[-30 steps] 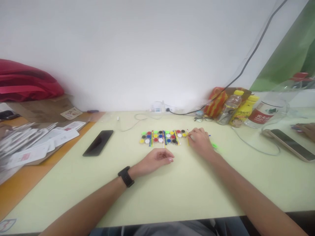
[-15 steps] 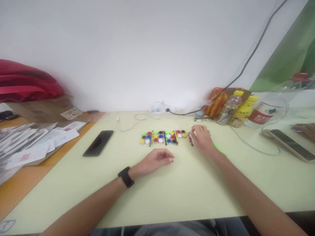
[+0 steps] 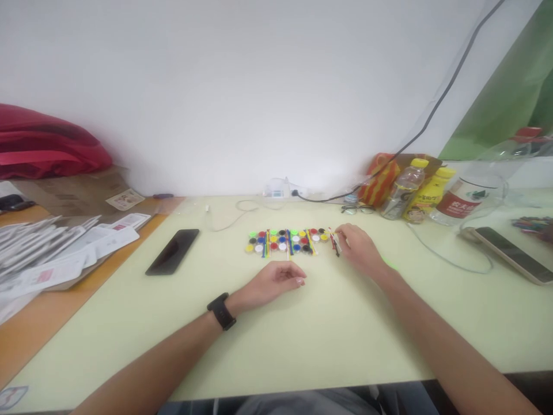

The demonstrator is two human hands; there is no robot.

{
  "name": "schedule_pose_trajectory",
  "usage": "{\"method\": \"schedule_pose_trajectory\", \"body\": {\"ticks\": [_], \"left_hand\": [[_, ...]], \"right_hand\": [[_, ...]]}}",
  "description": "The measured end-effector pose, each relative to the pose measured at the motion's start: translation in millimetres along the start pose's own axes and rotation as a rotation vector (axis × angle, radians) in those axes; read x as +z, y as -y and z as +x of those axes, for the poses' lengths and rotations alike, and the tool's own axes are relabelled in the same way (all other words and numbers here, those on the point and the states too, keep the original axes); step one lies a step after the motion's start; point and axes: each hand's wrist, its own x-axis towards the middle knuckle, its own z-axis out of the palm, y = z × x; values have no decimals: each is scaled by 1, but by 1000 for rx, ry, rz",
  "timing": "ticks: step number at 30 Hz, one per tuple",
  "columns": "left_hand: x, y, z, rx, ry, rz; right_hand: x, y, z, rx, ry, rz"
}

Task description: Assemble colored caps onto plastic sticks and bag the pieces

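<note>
At the near side, a smooth, pale green table (image 3: 276, 357) is being seen, its surface being flat and plain. On the left wrist, a black watch (image 3: 222, 311) with a dark band is being worn. The left hand (image 3: 274, 282) is being rested on the table, the fingers being loosely curled and a narrow gap being left between them and the thumb.

A little farther, to the right, the right hand (image 3: 356, 248) is being held low, its fingers being bent narrowly just beside some end sticks (image 3: 334, 243). Whether a stick is being pinched cannot be told, because the fingertips are being partly hidden. These slender, straight sticks are showing red, white and black, and their long axis is running from near to far, the near ends slanting slightly rightward.

To their left, beyond the left hand, small round discs (image 3: 282, 239) of plastic look are lying in close rows. By them a flat strip is being formed, its long axis running from left to right, almost parallel with the near edge. It is being divided by thin, colourful dividing sticks (image 3: 289, 242), which are pointing away.

Farther left, a flat, glossy phone (image 3: 173, 252) is lying slantwise. Behind, thin-framed glasses (image 3: 358, 210) are being seen before a plain white wall (image 3: 216, 104).
</note>
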Motion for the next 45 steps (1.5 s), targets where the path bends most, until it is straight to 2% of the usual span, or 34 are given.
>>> {"method": "schedule_pose_trajectory", "body": {"ticks": [9, 17, 21, 25, 30, 33, 37, 41, 45], "left_hand": [[0, 0, 0, -4, -2, -4], [0, 2, 0, 9, -2, -11], [3, 7, 1, 41, -92, -1], [5, 9, -1, 150, -182, 205], [6, 7, -5, 244, -118, 453], [6, 8, -4, 241, -102, 461], [5, 9, -2, 182, -154, 423], [5, 10, 0, 147, -149, 271], [5, 11, 1, 129, -132, 102]], "right_hand": [[1, 1, 1, -3, 62, -46], [-17, 13, -1, 93, 89, -82], [-30, 26, -8, 23, 241, 110], [-35, 48, -18, -72, 440, 380], [-29, 71, -26, -113, 590, 663], [-27, 75, -27, -59, 591, 754], [-30, 74, -25, -14, 554, 802], [-32, 76, -24, 0, 493, 814], [-30, 84, -26, -55, 451, 862]]}}
